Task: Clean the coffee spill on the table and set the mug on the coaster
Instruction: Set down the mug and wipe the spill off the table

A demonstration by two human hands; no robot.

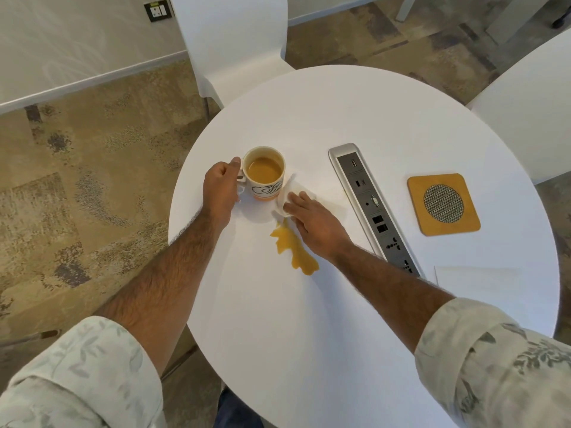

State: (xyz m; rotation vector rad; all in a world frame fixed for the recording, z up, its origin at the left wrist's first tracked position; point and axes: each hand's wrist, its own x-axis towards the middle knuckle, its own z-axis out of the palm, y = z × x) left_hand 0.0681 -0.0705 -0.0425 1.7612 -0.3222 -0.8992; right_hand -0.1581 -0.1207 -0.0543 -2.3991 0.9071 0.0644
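Round white table [340, 319]. Mug [264, 174] upright at table's 9 o'clock, part full of coffee, standing on tabletop. Left hand [221, 188] clamped on mug handle, thumb at rim. Tissue [285, 196] just beside mug at its 4 o'clock, touching mug wall. Right hand [312, 219] flat, fingers spread, pressing tissue down. Spill [293, 248] at 6 o'clock of tissue, upper tip meeting tissue edge. Socket strip [374, 208] runs diagonally at hand's 3 o'clock. Coaster [443, 203] beyond strip at 3 o'clock, bare, well apart from mug. Chair [234, 41] at table's 11 o'clock.
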